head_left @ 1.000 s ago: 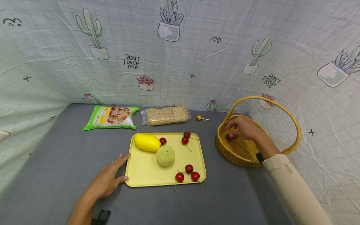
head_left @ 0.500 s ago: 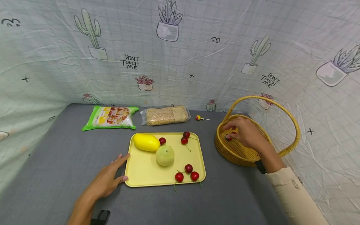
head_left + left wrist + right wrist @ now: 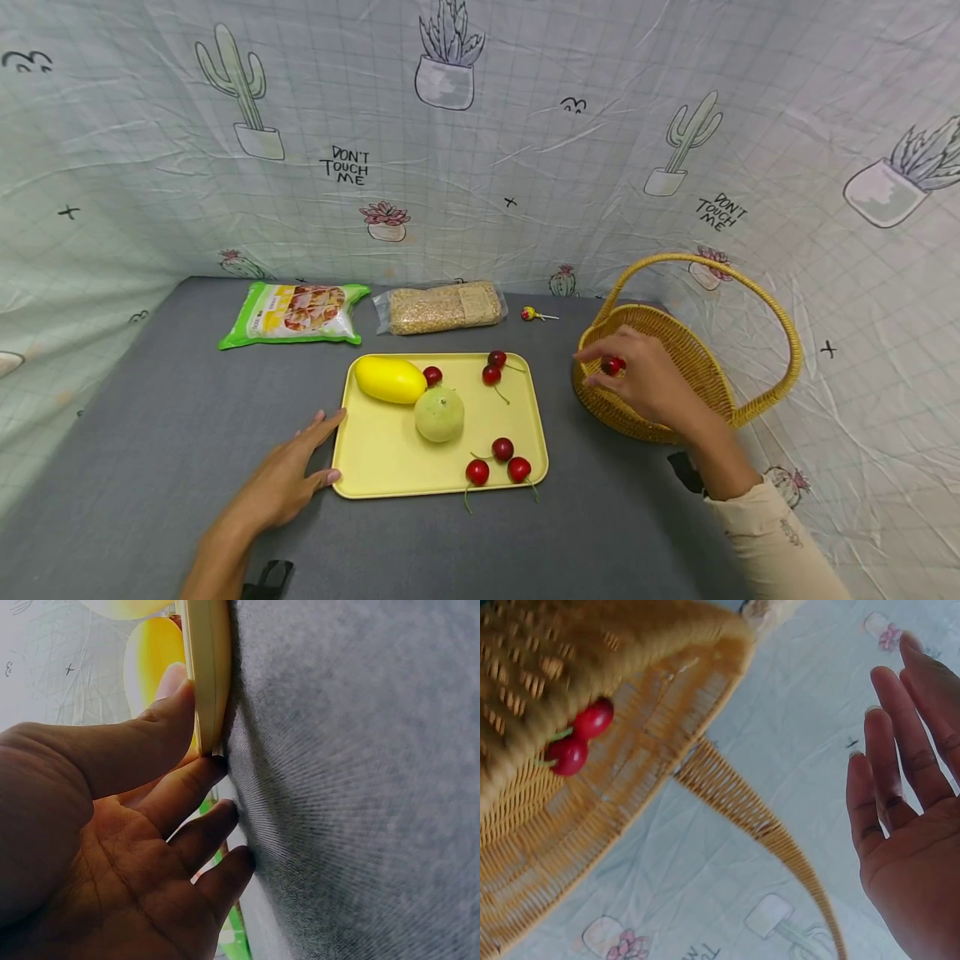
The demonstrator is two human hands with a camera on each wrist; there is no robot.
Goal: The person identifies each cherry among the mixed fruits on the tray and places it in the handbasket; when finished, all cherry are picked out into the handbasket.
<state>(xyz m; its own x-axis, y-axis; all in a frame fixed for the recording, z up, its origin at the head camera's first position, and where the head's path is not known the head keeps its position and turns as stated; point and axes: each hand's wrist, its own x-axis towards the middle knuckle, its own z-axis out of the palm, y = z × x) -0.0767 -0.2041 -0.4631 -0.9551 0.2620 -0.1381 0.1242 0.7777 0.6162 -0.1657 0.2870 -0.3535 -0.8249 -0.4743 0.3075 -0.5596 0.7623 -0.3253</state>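
My left hand (image 3: 279, 486) touches the left edge of the yellow tray (image 3: 390, 467), fingers spread; in the left wrist view the thumb lies against the tray's rim (image 3: 206, 675). Over the near left part of the wicker basket (image 3: 626, 421) is my right hand (image 3: 648, 375), holding nothing, thumb and fingers apart. Two red cherries (image 3: 592, 718) lie together inside the basket in the right wrist view. On the tray are a yellow oval fruit (image 3: 390, 380), a round green fruit (image 3: 439, 415) and several cherries (image 3: 502, 450), three of them near its front right corner.
A green and white food bag (image 3: 300, 313), a clear packet of grains (image 3: 442, 308) and a small lollipop (image 3: 529, 313) lie along the back of the grey table. The basket's tall handle (image 3: 776, 312) arches up at the right. A patterned cloth hangs behind.
My right hand has drawn back from the cherries in the basket toward its near left rim, and its fingers have spread. The left hand has kept its place at the tray.
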